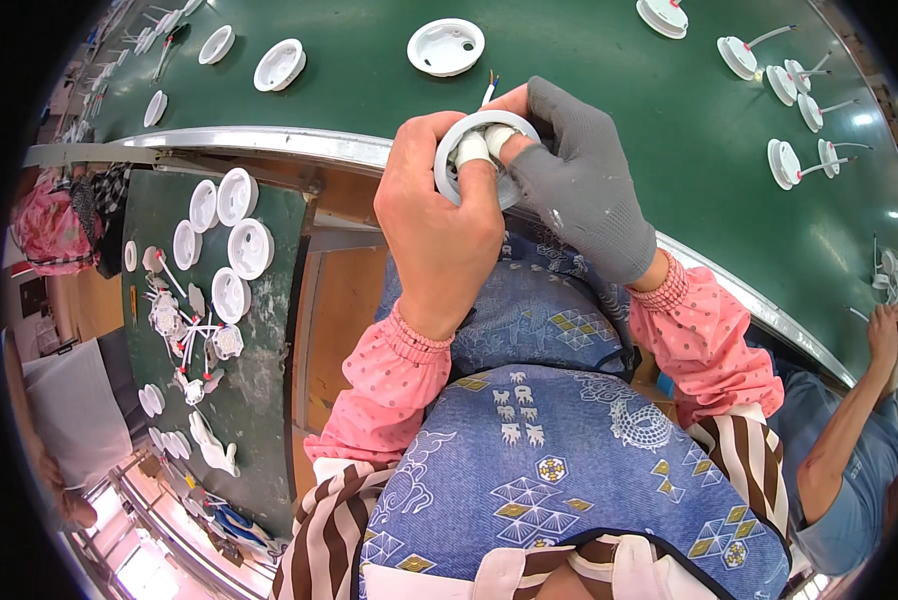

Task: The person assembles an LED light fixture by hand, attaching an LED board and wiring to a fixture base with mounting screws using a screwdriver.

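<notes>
Both Thumbs Inside the Housing

On my remote view, a round white housing (507, 191) was held up in both hands, above the near edge of the green tabletop (579, 50). The left hand (437, 225), bare but for a white cover on its thumb, pinched the rim from the left: the thumb reached inside and a finger curled round the outside. The right hand (587, 185), in a grey glove with its white-capped thumb exposed, gripped the other side likewise. I could not tell how the remaining fingers sat, since they were mostly hidden. A lead (489, 92) with bare copper at its tip stood up just behind the far rim; I took it to belong to the housing.

My reading was that the step in hand was pressing or seating something within the housing, though the thumbs covered whatever lay there. Wired lamps (784, 164) on the right of the tabletop looked further along, while a cup (446, 47) beyond the hands showed no lead. A side tabletop (266, 400) on the left bore more cups and a heap of wired parts (167, 316).

As I judged it, the next move called for even pressure from both thumbs, outer fingers bracing the rim and the lead left unpinched, before lifting the thumbs to check the seating.
</notes>
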A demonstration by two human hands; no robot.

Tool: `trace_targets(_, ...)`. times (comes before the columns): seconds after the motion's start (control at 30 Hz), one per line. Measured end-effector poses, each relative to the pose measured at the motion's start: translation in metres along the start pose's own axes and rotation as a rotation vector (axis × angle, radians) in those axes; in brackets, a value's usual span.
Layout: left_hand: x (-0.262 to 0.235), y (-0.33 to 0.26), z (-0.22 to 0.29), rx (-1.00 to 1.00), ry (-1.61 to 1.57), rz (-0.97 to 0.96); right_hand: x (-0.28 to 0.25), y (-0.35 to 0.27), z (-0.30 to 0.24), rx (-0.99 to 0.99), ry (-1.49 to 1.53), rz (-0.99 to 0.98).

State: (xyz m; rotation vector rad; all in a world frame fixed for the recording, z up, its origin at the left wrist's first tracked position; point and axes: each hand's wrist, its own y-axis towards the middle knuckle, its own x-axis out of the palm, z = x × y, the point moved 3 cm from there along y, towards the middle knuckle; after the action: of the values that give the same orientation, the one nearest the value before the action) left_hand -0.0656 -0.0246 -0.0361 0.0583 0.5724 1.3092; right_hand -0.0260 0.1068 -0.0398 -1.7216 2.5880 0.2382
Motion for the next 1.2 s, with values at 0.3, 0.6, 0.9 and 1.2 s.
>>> trace_targets(0.3,-0.004,-0.008,0.003,0.22,0.145,0.083,-0.001,0.002,-0.004,-0.055,-0.049,-0.074)
trace_targets(0.6,-0.004,-0.01,0.006,0.124,0.049,0.101,0.01,-0.002,-0.009,-0.04,-0.063,-0.009)
trace_targets(0.9,-0.006,0.007,-0.016,-0.095,-0.223,0.044,0.015,0.013,0.003,-0.028,-0.184,-0.054)
trace_targets(1.2,-0.02,0.017,-0.007,-0.228,-0.399,-0.076,0.009,0.01,-0.011,-0.015,-0.079,-0.091)
